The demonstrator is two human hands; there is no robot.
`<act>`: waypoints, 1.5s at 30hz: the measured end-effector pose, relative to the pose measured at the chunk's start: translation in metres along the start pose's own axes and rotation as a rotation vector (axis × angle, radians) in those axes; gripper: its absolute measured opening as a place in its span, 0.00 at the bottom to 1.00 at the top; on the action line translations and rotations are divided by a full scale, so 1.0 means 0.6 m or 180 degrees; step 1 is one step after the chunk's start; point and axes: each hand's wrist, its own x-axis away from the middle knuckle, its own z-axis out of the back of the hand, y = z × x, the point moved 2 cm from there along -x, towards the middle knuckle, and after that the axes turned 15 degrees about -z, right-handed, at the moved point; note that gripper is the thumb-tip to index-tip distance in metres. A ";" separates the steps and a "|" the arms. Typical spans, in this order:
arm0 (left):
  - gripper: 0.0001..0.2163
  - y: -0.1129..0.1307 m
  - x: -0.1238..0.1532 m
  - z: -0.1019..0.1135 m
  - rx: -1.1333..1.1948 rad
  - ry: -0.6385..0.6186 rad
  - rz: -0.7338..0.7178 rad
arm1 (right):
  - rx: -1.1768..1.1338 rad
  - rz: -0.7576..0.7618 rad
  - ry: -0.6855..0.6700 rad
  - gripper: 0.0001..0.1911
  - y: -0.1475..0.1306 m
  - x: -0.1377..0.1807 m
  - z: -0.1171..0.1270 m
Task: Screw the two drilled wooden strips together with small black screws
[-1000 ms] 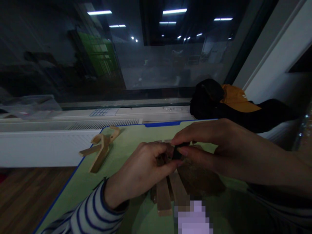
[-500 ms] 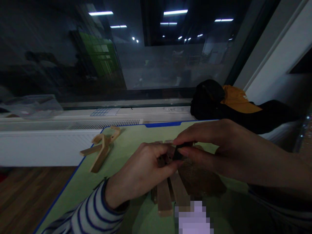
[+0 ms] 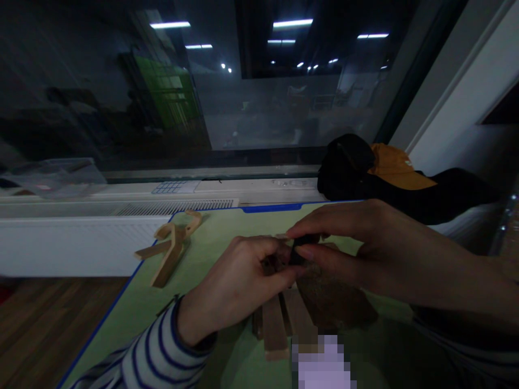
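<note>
My left hand (image 3: pixel 235 286), in a striped sleeve, curls its fingers around the top of a cluster of wooden slats (image 3: pixel 275 324) that lie on the green mat (image 3: pixel 138 308). My right hand (image 3: pixel 365 248) reaches in from the right and pinches a small dark piece (image 3: pixel 300 249) between thumb and forefinger, right against the left fingertips. The slats run out from under both hands toward me. What lies beneath the palms is hidden.
A second small wooden assembly (image 3: pixel 170 248) lies at the mat's far left corner. A black and orange cap (image 3: pixel 377 167) rests on the sill at the right. A white radiator cover (image 3: pixel 81 237) and a dark window run along the back. Wooden floor shows at left.
Almost nothing differs: both hands stay pinched together over the slats, with only a slight shift of the view.
</note>
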 end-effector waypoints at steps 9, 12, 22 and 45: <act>0.05 0.001 0.002 0.002 -0.0167 -0.0058 0.0052 | -0.0084 0.0058 -0.0026 0.08 -0.002 0.005 -0.002; 0.06 -0.001 0.001 0.001 -0.0159 -0.0035 0.0066 | -0.0096 0.0042 -0.0033 0.08 -0.001 0.002 -0.005; 0.03 0.003 0.000 0.002 -0.0208 -0.0043 -0.0020 | -0.0085 -0.0005 -0.0054 0.09 0.002 -0.004 -0.006; 0.05 -0.004 0.002 0.001 -0.0072 -0.0121 0.0016 | -0.0039 0.0057 0.0263 0.10 -0.002 0.003 -0.008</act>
